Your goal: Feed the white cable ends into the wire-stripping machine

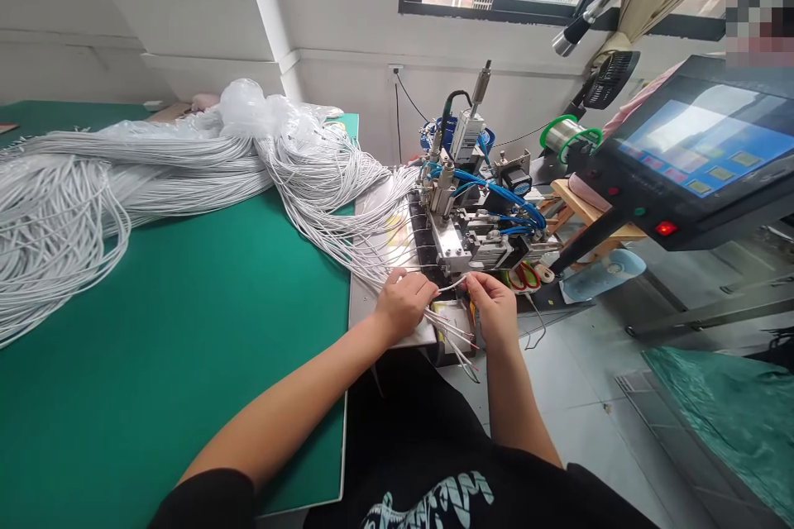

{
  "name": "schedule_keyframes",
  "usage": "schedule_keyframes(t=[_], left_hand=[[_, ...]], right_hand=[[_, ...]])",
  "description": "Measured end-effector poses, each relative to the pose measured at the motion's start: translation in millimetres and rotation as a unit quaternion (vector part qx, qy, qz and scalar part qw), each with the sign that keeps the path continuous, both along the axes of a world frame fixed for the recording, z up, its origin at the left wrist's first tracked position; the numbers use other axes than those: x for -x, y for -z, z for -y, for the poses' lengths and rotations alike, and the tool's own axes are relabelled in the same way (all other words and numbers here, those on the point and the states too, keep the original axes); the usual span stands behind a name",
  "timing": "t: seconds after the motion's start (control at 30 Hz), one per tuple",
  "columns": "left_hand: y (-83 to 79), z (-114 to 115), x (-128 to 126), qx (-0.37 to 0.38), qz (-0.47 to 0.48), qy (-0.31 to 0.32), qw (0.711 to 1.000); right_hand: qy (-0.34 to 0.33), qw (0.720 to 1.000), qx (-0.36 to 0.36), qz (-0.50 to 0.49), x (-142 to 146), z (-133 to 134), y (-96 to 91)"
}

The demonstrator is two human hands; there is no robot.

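My left hand (404,303) is closed round several white cables, whose loose ends (456,331) fan out below it with reddish tips. Between finger and thumb, my right hand (495,307) pinches the end of one white cable (452,285) that runs across from the left hand. Both hands are at the near end of a bench machine (452,240) with metal cylinders and blue air hoses. From the left, a thick bundle of white cables (322,198) spreads toward the machine, and single strands lie along its side.
A green-topped table (217,331) stretches out on the left, with clear plastic bags (248,111) over the cables. Right of the machine are a control panel with a lit screen (713,145), a spool of wire (564,136) and red-handled scissors (526,276).
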State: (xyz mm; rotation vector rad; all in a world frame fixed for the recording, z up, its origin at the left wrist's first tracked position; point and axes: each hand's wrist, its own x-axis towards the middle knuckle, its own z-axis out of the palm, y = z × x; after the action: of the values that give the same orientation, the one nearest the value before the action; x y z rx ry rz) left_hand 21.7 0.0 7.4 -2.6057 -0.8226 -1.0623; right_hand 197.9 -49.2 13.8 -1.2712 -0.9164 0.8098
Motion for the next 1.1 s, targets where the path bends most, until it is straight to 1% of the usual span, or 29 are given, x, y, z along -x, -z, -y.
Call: schedule_keyframes(t=[0.13, 0.3, 0.37, 0.47, 0.63, 0.83, 1.1], left_hand=[[2.0, -1, -1, 0.005, -0.018, -0.007, 1.0], [2.3, 0, -2, 0.018, -0.048, -0.012, 0.999], [2.0, 0, -1, 0.018, -0.054, -0.01, 0.998], [1.6, 0, 0, 0.009, -0.052, 0.003, 0.999], [1.7, -1, 0, 0.007, -0.045, 0.018, 0.999], [3.3, -2, 0, 0.02, -0.041, 0.024, 0.999], [4.1, -2, -1, 0.043, -0.066, 0.022, 0.997]], right_hand=[[-0.031, 0.999, 0.014, 0.002, -6, 1, 2.5], [-0.112, 0.992, 0.063, -0.007, -20, 4, -0.5], [-0.129, 0.988, 0.08, 0.011, -24, 4, -2.4], [-0.131, 0.987, 0.089, 0.039, -29, 4, -4.1], [-0.132, 0.987, 0.077, 0.057, -28, 4, -2.7], [-0.106, 0.993, 0.05, 0.022, -25, 4, 2.9], [-0.126, 0.991, 0.045, 0.008, -24, 5, 2.1]])
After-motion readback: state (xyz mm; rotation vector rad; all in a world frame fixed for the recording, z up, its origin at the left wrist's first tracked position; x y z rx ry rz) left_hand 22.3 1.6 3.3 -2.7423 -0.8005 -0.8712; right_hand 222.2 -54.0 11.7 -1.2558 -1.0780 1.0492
